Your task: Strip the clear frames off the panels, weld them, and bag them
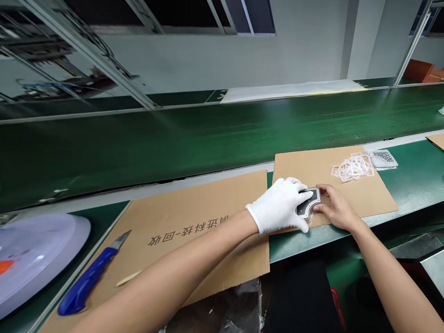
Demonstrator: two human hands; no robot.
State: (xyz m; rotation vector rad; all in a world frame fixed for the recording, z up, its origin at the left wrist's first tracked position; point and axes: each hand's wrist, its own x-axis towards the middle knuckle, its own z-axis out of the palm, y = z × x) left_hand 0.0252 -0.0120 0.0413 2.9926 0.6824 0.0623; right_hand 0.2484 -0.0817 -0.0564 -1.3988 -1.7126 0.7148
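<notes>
Bare forearms (pixel 166 277) cross the bench. Left hand (pixel 279 206), white-gloved, has fingers (pixel 294 194) pressed together over a dark mesh part (pixel 307 204) on a cardboard sheet (pixel 305 166). Right hand (pixel 336 208) pinches its rim. Even pressure is advisable.

glove (pixel 277 206): matt white cloth | held part (pixel 308 203): dark, shiny metal rim | cardboard (pixel 333 169): matt brown

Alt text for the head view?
A white-gloved left hand and a bare right hand hold a dark curved part over a cardboard sheet. Pale loops lie beyond them; a blue knife lies on another sheet to the left.
</notes>
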